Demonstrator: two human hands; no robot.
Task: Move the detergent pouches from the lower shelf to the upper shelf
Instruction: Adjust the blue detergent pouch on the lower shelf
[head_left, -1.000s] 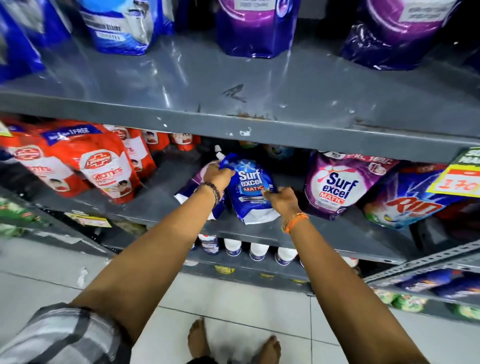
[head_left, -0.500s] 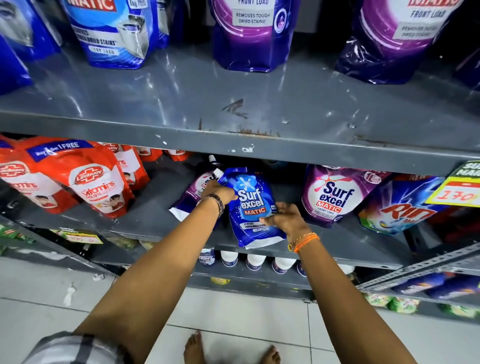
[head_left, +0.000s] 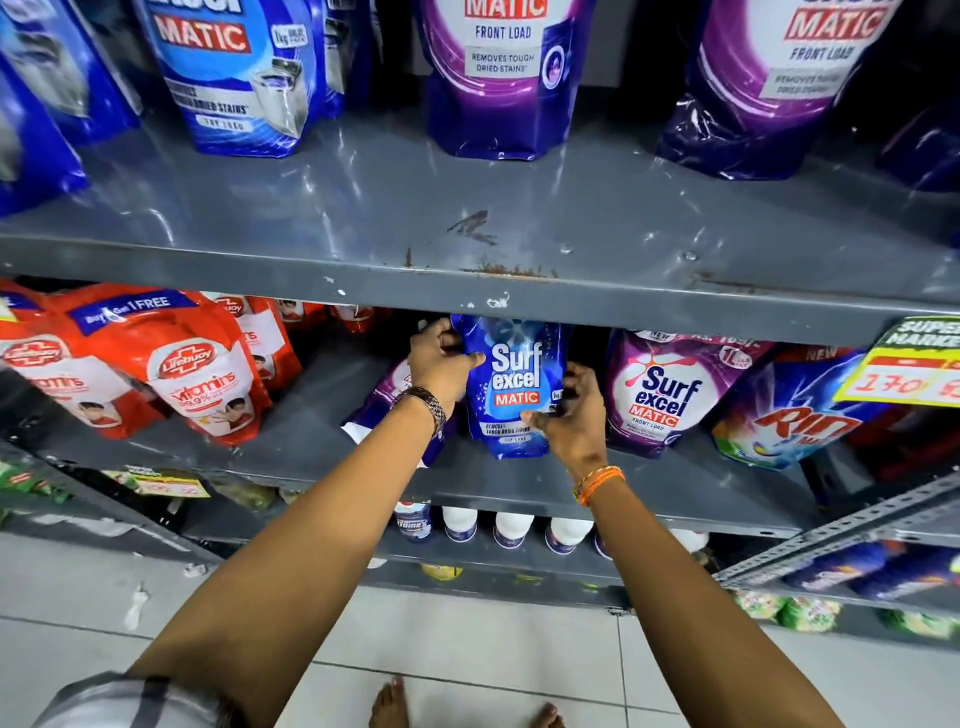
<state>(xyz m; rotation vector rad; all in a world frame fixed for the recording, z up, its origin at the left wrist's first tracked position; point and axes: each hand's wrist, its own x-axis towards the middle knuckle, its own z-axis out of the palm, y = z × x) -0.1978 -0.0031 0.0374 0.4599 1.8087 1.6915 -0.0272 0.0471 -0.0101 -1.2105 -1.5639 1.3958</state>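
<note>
The blue pouch (head_left: 511, 387) stands upright at the lower shelf (head_left: 675, 493), its top tucked just under the front lip of the upper shelf (head_left: 467, 291). Bare grey steel lies open on the upper shelf in front of the standing pouches (rust marks the edge). The left hand (head_left: 441, 364) clamps the pouch's upper left edge, fingers curled behind. The right hand (head_left: 574, 415) pinches its lower right side, thumb on the front. Both arms reach forward, nearly straight.
</note>
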